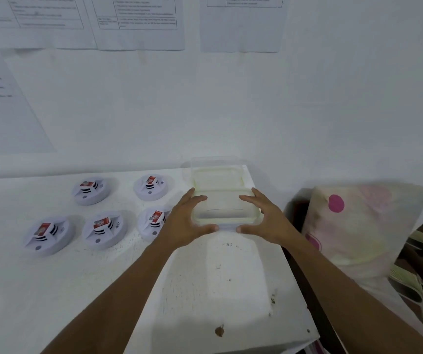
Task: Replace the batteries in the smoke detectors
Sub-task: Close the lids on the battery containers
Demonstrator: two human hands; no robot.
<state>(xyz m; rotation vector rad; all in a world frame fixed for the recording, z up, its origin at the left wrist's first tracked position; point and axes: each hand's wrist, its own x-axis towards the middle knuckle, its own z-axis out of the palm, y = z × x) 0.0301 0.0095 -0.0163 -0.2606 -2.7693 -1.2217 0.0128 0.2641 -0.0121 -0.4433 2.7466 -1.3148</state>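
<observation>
- Five round white plastic smoke detectors lie face-down in the left half of the frame. Two are in the farther row (91, 191) (151, 187) and three in the nearer row (48, 235) (104, 229) (154, 221).
- Each detector shows a small red rectangular battery (44, 229) sitting in its middle. No detector appears to have an empty bay, and no loose battery shows on the white painted table (230, 277).
- The pictures cannot tell whether those batteries are fresh or spent (the labels are too small to read). With every bay filled, the swapping itself is probably finished or not begun.
- A clear rectangular plastic container (224, 221) stands right of centre, just beside the nearest detector. Its lid (215, 164) is tipped up at the far side, and it looks empty.
- The left hand (187, 218) brackets the container's left side and the right hand (264, 215) brackets its right side. On both, the fingers are spread wide and nearly straight, with the thumbs at the near corners. Whether they press the walls or only hover cannot be told.
- What probably remains is closing or moving the container, and perhaps turning the detectors back over.
</observation>
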